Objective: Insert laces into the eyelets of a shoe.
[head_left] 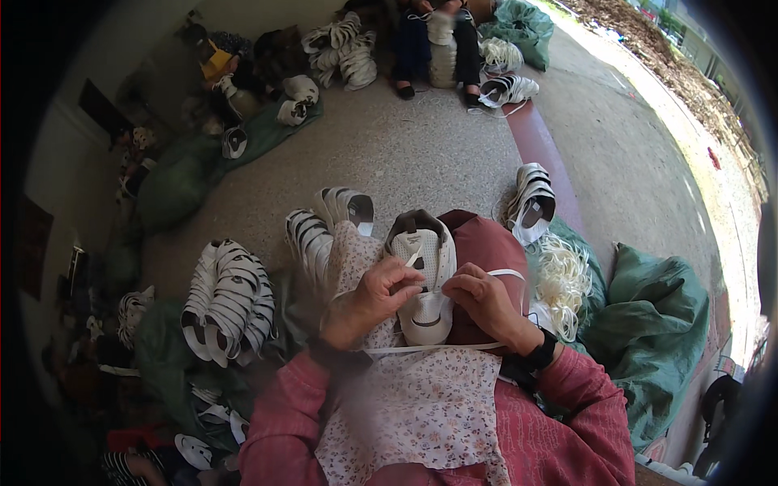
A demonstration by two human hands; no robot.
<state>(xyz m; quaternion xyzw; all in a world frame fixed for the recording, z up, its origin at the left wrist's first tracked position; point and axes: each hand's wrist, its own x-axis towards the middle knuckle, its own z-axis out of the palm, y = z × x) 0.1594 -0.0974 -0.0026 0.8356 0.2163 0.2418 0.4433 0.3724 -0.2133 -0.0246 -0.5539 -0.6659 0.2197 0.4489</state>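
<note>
A white shoe upper (422, 306) with a dark-lined collar rests on my lap, its toe toward me. My left hand (374, 301) is at its left edge, thumb and finger pinched on a white shoelace (413, 257) whose end sticks up over the tongue. On the other edge, my right hand (485, 298) is closed in a pinch by the eyelets. Lace loops out beside that hand, but what its fingertips grip is hidden. More lace stretches across my lap below the toe. A floral apron (421, 397) covers my lap.
Stacked shoe uppers (228, 298) stand at my left, with others (531, 202) ahead right. A bundle of white laces (563, 279) lies on a green sack (648, 332) at my right. Across the floor, another person (438, 40) sits with uppers; more people are at the far left.
</note>
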